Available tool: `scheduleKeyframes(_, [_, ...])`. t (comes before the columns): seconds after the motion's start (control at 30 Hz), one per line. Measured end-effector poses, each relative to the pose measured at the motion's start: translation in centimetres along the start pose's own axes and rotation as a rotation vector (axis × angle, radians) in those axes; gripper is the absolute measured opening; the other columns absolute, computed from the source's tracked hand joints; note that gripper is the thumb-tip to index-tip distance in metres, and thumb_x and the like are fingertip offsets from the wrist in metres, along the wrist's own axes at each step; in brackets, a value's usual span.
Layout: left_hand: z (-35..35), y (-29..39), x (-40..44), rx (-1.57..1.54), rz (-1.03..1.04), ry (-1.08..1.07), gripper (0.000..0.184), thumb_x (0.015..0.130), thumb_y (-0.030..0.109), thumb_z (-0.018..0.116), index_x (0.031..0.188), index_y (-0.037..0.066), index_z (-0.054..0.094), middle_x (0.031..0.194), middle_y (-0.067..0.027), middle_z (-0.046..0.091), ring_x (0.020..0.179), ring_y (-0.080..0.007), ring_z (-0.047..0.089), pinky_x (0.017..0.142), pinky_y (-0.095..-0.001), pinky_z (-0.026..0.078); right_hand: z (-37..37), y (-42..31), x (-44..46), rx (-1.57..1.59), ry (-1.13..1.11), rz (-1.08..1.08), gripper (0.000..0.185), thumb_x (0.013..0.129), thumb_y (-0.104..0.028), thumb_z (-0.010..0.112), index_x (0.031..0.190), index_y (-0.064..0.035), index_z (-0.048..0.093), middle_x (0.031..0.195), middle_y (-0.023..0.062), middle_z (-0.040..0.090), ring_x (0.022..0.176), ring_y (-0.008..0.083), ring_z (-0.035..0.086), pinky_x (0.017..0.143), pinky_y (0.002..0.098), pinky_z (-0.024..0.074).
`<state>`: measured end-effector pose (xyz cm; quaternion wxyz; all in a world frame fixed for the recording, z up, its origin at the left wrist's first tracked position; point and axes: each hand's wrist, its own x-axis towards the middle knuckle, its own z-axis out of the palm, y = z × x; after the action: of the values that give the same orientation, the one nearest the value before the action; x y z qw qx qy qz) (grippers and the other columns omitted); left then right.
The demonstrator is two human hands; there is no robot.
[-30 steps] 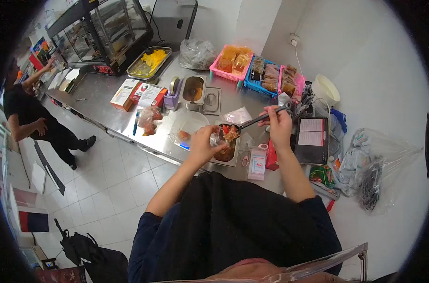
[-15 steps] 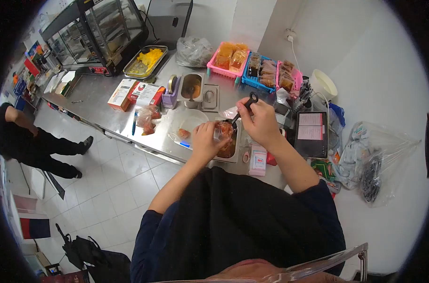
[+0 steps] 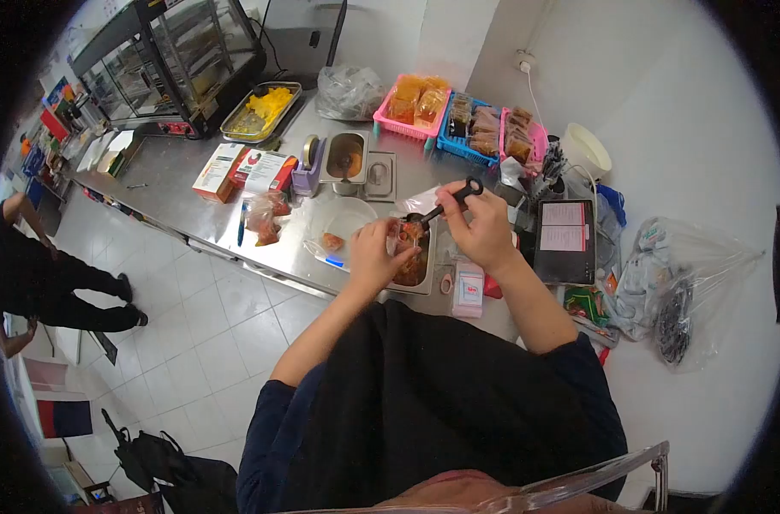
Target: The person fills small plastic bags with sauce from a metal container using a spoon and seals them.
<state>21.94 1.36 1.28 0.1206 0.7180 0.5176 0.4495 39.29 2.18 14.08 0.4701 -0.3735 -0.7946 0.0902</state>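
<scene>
Clear bag [image 3: 410,234]: right over the near metal pan [image 3: 410,291], reddish chunky food showing through it. Can't tell exactly how full.
Left hand [image 3: 375,254]: closed around the bag, thumb on the near side. I'd pinch the rim wide and leave the seal area clean.
Black spoon [image 3: 452,202]: slants down toward the bag's mouth. Its scoop is mostly hidden, so no idea if it's fully inside.
Right hand [image 3: 482,227]: gripping the handle partway down, end poking out above. Imo tip slowly and let chunks slide off, no flicking.
Near pan: below both hands, a good spot to catch drips, so work above it.
Round clear plate [image 3: 353,216]: just left of the pan, small filled bag [image 3: 332,242] on it.
Far pan [image 3: 345,140]: brownish stuff inside, beyond the plate.
Way left: another person [image 3: 60,270], well apart from all this.
</scene>
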Motion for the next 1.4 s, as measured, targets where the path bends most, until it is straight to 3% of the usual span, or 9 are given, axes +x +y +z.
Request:
scheduleKeyframes(0.3, [0.6, -0.6, -0.2, -0.053, -0.013, 0.009, 0.055, 0.066, 0.035, 0.082, 0.105, 0.005, 0.057, 0.093, -0.0094, 0.063, 0.091, -0.0285, 0.059, 0.082, -0.0409, 0.040, -0.2, -0.4, 0.1, 0.005, 0.003, -0.114, 0.011, 0.087, -0.009, 0.063, 0.087, 0.0019, 0.063, 0.083, 0.0152, 0.065, 0.066, 0.0299, 0.063, 0.062, 0.0367, 0.0486])
scheduleKeyframes(0.4, [0.6, -0.8, -0.3, -0.063, -0.023, 0.024, 0.057, 0.065, 0.034, 0.082, 0.106, 0.005, 0.057, 0.094, -0.0101, 0.063, 0.091, -0.0287, 0.060, 0.082, -0.0408, 0.041, -0.2, 1.8, -0.5, 0.039, 0.017, 0.211, 0.014, 0.093, -0.008, 0.058, 0.087, 0.0042, 0.062, 0.085, 0.0120, 0.067, 0.069, 0.0199, 0.066, 0.061, 0.0298, 0.0535])
scheduleKeyframes(0.6, [-0.3, -1.5, -0.3, -0.188, -0.102, 0.047, 0.058, 0.066, 0.029, 0.084, 0.108, 0.001, 0.056, 0.095, -0.0120, 0.064, 0.090, -0.0271, 0.062, 0.081, -0.0386, 0.048, -1.0, 8.0, -3.6, 0.825, 0.539, 0.626, 0.022, 0.097, -0.018, 0.054, 0.100, 0.0034, 0.057, 0.087, 0.0154, 0.064, 0.067, 0.0238, 0.065, 0.064, 0.0328, 0.0566])
scheduleKeyframes(0.7, [-0.8, -3.0, 0.2, -0.213, -0.163, 0.098, 0.057, 0.068, 0.025, 0.084, 0.109, 0.000, 0.055, 0.096, -0.0124, 0.065, 0.089, -0.0242, 0.064, 0.080, -0.0364, 0.050, -0.1, 11.8, -7.2, 0.989, 0.731, 0.768, 0.024, 0.097, -0.019, 0.054, 0.099, 0.0045, 0.055, 0.088, 0.0172, 0.063, 0.068, 0.0248, 0.065, 0.064, 0.0343, 0.0568])
scheduleKeyframes(0.83, [-0.6, -7.6, 1.3, -0.328, -0.284, 0.150, 0.060, 0.069, 0.021, 0.084, 0.113, -0.003, 0.051, 0.103, -0.0155, 0.064, 0.094, -0.0236, 0.065, 0.084, -0.0348, 0.050, 2.4, 12.4, -12.1, 0.754, 0.496, 0.946, 0.027, 0.099, -0.021, 0.051, 0.100, 0.0057, 0.053, 0.089, 0.0144, 0.062, 0.076, 0.0250, 0.067, 0.069, 0.0327, 0.0565])
scheduleKeyframes(0.93, [0.0, -10.7, 1.4, -0.358, -0.342, 0.087, 0.064, 0.071, 0.022, 0.082, 0.120, -0.002, 0.049, 0.108, -0.0157, 0.063, 0.100, -0.0246, 0.062, 0.089, -0.0362, 0.048, 5.2, 12.1, -14.7, 0.772, 0.433, 0.889, 0.027, 0.099, -0.022, 0.050, 0.102, 0.0048, 0.054, 0.091, 0.0134, 0.062, 0.079, 0.0242, 0.068, 0.069, 0.0311, 0.0560])
scheduleKeyframes(1.1, [-0.1, -12.5, 1.9, -0.050, -0.183, -0.117, 0.084, 0.064, 0.032, 0.086, 0.130, 0.000, 0.046, 0.128, -0.0187, 0.052, 0.121, -0.0352, 0.049, 0.102, -0.0405, 0.039, 6.7, 11.7, -17.0, 0.680, 0.208, 0.944, 0.022, 0.100, -0.017, 0.048, 0.105, 0.0033, 0.055, 0.103, 0.0141, 0.061, 0.091, 0.0231, 0.066, 0.080, 0.0334, 0.0568])
scheduleKeyframes(1.27, [-6.0, -13.2, 1.0, 0.233, -0.013, -0.319, 0.087, 0.059, 0.032, 0.086, 0.130, 0.002, 0.046, 0.135, -0.0187, 0.046, 0.125, -0.0378, 0.042, 0.104, -0.0455, 0.036, 5.5, 9.9, -17.1, 0.638, 0.085, 0.724, 0.028, 0.098, -0.024, 0.053, 0.114, -0.0010, 0.057, 0.113, 0.0081, 0.061, 0.099, 0.0142, 0.059, 0.082, 0.0267, 0.0481])
scheduleKeyframes(1.4, [-6.3, -15.7, -1.7, 0.296, -0.164, -0.295, 0.091, 0.055, 0.033, 0.088, 0.130, 0.005, 0.045, 0.133, -0.0186, 0.044, 0.122, -0.0382, 0.043, 0.101, -0.0454, 0.039, 5.4, 11.0, -18.4, 0.618, 0.050, 0.726, 0.029, 0.097, -0.022, 0.054, 0.116, -0.0013, 0.057, 0.112, 0.0060, 0.059, 0.094, 0.0125, 0.056, 0.083, 0.0268, 0.0467])
